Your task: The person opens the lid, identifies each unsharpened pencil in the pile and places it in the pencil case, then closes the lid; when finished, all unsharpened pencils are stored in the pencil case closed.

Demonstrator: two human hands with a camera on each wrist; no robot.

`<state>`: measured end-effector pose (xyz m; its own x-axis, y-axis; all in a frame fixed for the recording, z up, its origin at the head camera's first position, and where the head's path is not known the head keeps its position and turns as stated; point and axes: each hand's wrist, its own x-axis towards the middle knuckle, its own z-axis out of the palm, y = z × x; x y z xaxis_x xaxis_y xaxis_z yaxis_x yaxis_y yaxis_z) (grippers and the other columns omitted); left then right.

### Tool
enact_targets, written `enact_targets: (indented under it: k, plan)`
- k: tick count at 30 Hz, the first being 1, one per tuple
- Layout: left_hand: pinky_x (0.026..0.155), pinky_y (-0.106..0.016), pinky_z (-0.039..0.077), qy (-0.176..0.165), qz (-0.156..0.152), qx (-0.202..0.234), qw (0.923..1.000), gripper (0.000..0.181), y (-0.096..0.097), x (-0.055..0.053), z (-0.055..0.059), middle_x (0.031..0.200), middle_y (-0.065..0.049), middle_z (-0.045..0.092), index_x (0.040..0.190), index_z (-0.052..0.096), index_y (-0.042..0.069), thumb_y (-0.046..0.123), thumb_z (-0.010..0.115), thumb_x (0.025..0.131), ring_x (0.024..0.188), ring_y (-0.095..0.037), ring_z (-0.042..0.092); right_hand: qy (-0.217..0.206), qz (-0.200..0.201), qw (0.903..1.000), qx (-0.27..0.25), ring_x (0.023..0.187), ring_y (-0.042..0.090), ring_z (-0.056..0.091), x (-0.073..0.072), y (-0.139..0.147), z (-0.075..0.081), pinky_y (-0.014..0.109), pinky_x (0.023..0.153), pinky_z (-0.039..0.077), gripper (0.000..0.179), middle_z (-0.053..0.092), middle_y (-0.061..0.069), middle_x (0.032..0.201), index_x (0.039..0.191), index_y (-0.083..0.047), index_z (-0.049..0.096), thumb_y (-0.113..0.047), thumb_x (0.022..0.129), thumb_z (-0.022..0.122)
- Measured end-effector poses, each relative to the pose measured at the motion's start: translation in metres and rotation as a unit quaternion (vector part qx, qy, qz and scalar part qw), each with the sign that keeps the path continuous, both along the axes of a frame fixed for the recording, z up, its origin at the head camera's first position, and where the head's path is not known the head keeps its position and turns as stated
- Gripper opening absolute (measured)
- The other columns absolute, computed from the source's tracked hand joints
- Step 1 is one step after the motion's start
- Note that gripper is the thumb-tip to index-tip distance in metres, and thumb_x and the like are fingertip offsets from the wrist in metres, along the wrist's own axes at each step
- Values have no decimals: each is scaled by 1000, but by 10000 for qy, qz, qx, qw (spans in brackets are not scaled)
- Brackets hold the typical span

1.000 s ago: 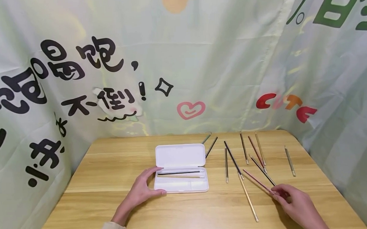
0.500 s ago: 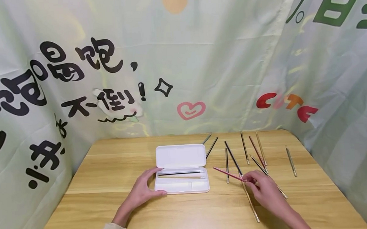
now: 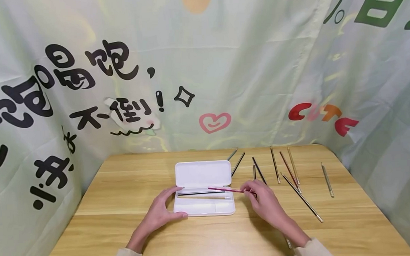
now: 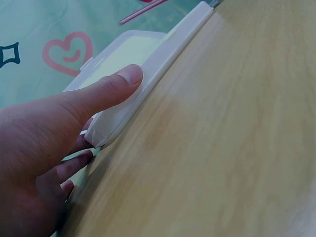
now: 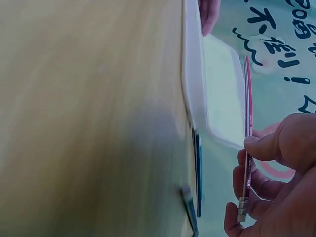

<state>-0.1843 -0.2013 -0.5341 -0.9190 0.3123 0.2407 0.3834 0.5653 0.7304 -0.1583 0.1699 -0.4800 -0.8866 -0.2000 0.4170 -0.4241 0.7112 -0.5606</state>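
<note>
An open white pencil case (image 3: 203, 174) lies on the table, its lid tipped back. Inside rest a black pencil (image 3: 202, 193) and a light wood-coloured pencil (image 3: 202, 197). My left hand (image 3: 160, 208) grips the case's left end, the thumb (image 4: 129, 75) on the front side and the fingers partly hidden behind it. Over the right part of the case, my right hand (image 3: 265, 201) pinches a pinkish-red pencil (image 3: 224, 189) near its eraser end (image 5: 242, 210). The pencil points left across the tray, raised above it in the right wrist view.
Several pencils lie scattered right of the case, including a black-and-gold pencil (image 3: 302, 198), a dark red pencil (image 3: 289, 168) and a grey pencil (image 3: 327, 180). Two more pencils poke out behind the lid. A printed curtain (image 3: 250, 77) surrounds the wooden table (image 3: 202, 241).
My right hand has carried the pinkish-red pencil leftward from among the loose pencils to over the case, turning it nearly level with the tray. My left hand has stayed on the case.
</note>
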Motion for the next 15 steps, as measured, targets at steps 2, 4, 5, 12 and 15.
enact_targets:
  k: [2, 4, 5, 12, 15]
  plan:
    - [111, -61, 38, -23, 12, 8, 10000, 89, 1, 0, 0, 148, -8, 56, 141, 60, 25, 56, 94, 65, 135, -34, 51, -31, 30, 9999, -107, 87, 12, 60, -4, -7, 0, 32, 75, 55, 27, 65, -5, 90, 95, -17, 72, 9, 87, 74]
    - [111, -62, 39, -39, 32, 11, 10000, 89, 1, 0, 0, 148, -8, 56, 141, 60, 26, 56, 94, 64, 135, -34, 51, -81, 101, 9997, -222, 87, 13, 60, -8, -15, 0, 31, 75, 56, 25, 65, -3, 92, 94, -16, 73, 8, 88, 73]
    - [111, -62, 39, -37, 39, 5, 10000, 89, 1, 0, 0, 148, -8, 56, 141, 60, 26, 56, 94, 64, 135, -34, 51, -101, 171, 9994, -269, 88, 13, 61, -10, -18, 0, 31, 75, 56, 24, 65, -3, 92, 94, -15, 73, 8, 89, 73]
    - [111, -62, 38, -83, 51, -4, 10000, 90, 1, 0, 1, 148, -9, 55, 141, 60, 24, 56, 94, 64, 136, -35, 50, -109, 454, 9989, -48, 86, 15, 58, -21, -42, 0, 30, 72, 54, 17, 64, -1, 91, 92, -10, 75, 6, 90, 73]
    - [110, -62, 39, -67, 38, -8, 10000, 90, 1, 0, 1, 148, -9, 56, 141, 60, 24, 56, 94, 64, 135, -35, 50, -173, 399, 9990, 141, 83, 14, 55, -23, -50, 0, 28, 68, 52, 15, 63, -1, 88, 91, -10, 75, 5, 90, 74]
